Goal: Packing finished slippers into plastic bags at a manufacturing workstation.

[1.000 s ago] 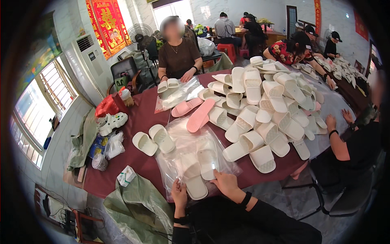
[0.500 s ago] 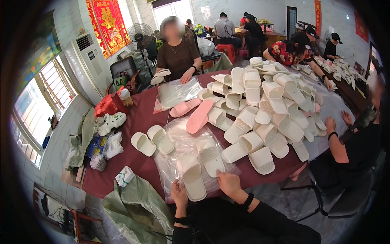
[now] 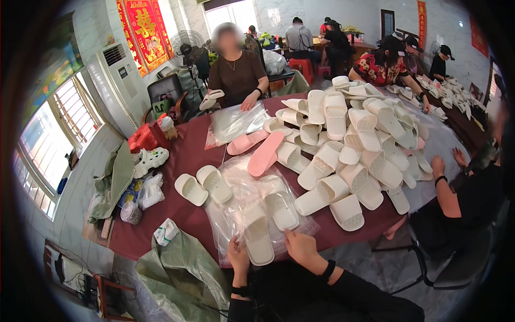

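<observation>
At the near edge of the dark red table (image 3: 182,153), my left hand (image 3: 237,256) grips the heel end of a cream slipper (image 3: 257,232) that lies on a stack of clear plastic bags (image 3: 241,182). My right hand (image 3: 301,247) pinches the near edge of the plastic beside a second cream slipper (image 3: 279,203). Two more cream slippers (image 3: 203,183) lie to the left of the bags.
A large heap of cream slippers (image 3: 348,145) fills the table's right half, with two pink slippers (image 3: 256,147) near the middle. A person in brown (image 3: 237,75) sits opposite, holding a slipper over more bags. Another person's arm (image 3: 448,188) rests at right. A green sack (image 3: 182,276) sits at lower left.
My hands drew the pair of slippers and the bag closer to the table's near edge. The person opposite lifted a slipper off the far bags.
</observation>
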`<state>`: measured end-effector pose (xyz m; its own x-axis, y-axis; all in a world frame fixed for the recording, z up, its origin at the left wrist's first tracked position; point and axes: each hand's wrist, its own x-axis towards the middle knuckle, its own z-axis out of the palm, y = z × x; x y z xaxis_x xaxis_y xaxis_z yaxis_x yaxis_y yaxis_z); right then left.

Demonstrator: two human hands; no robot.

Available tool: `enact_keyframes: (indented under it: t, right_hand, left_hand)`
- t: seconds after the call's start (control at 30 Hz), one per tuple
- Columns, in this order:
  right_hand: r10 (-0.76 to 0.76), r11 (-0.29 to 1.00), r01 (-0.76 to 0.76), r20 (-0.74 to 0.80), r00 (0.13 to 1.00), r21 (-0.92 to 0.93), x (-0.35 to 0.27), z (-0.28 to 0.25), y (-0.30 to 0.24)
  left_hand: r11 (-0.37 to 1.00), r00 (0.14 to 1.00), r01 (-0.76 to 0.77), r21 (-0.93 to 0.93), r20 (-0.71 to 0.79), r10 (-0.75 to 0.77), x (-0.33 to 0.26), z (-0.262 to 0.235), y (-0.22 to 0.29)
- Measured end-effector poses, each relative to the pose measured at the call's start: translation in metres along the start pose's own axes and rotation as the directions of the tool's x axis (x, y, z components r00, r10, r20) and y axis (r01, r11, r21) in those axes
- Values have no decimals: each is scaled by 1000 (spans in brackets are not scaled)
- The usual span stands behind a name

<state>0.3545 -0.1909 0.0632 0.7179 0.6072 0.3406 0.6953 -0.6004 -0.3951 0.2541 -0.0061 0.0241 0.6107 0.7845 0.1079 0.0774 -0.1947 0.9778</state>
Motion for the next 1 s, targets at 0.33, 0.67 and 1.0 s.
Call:
enact_keyframes:
  t: [0.33, 0.67, 1.0]
  right_hand:
    - [-341, 934, 333, 43, 939, 133, -8, 18, -19]
    - [-354, 935, 352, 160, 921, 46, -6, 16, -26]
    - [-260, 963, 254, 54, 964, 93, 3, 32, -29]
  left_hand:
    - [996, 1000, -16, -91, -18, 14, 3, -4, -21]
    - [999, 999, -38, 25, 2, 38, -1, -5, -4]
    - [997, 998, 38, -62, 45, -36, -7, -1, 5]
